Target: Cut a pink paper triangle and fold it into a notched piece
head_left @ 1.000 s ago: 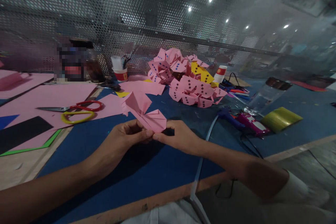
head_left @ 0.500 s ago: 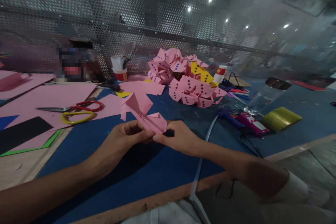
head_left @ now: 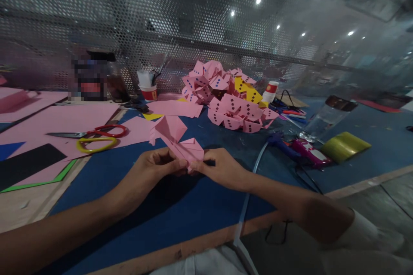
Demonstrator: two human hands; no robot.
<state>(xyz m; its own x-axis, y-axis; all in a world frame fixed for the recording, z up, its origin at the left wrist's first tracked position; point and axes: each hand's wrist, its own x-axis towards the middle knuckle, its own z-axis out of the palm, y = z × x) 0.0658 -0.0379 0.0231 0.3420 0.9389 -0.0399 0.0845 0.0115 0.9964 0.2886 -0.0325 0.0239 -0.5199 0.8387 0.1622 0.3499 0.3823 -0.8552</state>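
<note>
A folded piece of pink paper [head_left: 187,148] is held up over the blue table mat [head_left: 129,223], with flaps standing out at its top left and right. My left hand [head_left: 151,169] pinches its lower edge from the left, thumb in front. From the right, my right hand [head_left: 222,167] grips the same lower edge, its thumb close to the other. The fingers behind the paper are mostly hidden. Beyond the hands lies a pile of folded pink paper pieces [head_left: 243,111] with dark square marks, some yellow among them.
Scissors [head_left: 100,137] with red and yellow handles lie on pink sheets [head_left: 87,116] to the left. On the right are a blue glue gun [head_left: 284,146], a magenta device [head_left: 311,152], a yellow roll [head_left: 346,146] and a clear jar [head_left: 331,116]. A paper cup [head_left: 148,92] holds tools behind.
The thumbs have shifted slightly at the lower edge of the pink paper, which sits almost where it was. Otherwise the view has moved only a little.
</note>
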